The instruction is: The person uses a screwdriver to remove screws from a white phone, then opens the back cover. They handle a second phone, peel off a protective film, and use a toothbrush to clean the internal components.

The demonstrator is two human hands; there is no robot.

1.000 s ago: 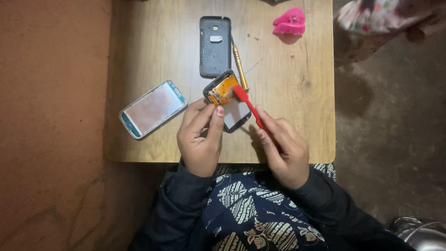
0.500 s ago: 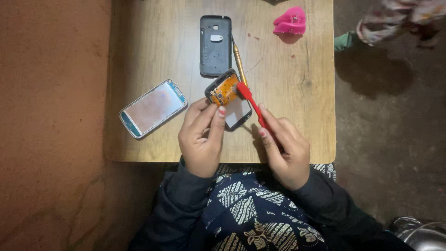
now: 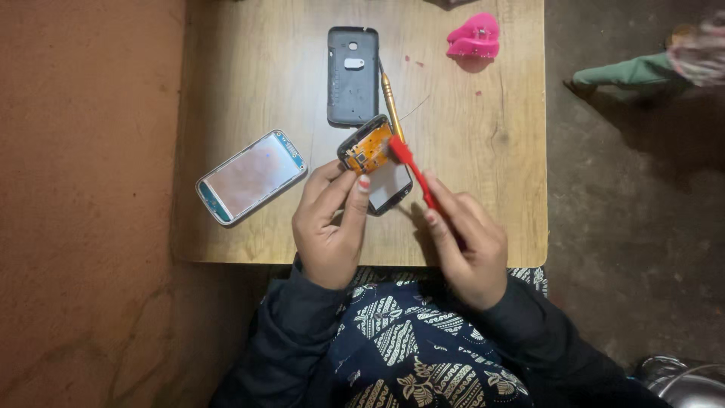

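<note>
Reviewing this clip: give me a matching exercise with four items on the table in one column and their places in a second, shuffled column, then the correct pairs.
Things:
1. opened phone
2. dark back cover
3. pink piece
4. screen frame

Places:
A. far right corner of the wooden table
B. lying apart, off to the left side
C. under the left hand, with the red tool in the right hand touching it
D. flat beyond the opened phone, beside a brass-coloured screwdriver

Pairs: 1-C, 2-D, 3-A, 4-B
</note>
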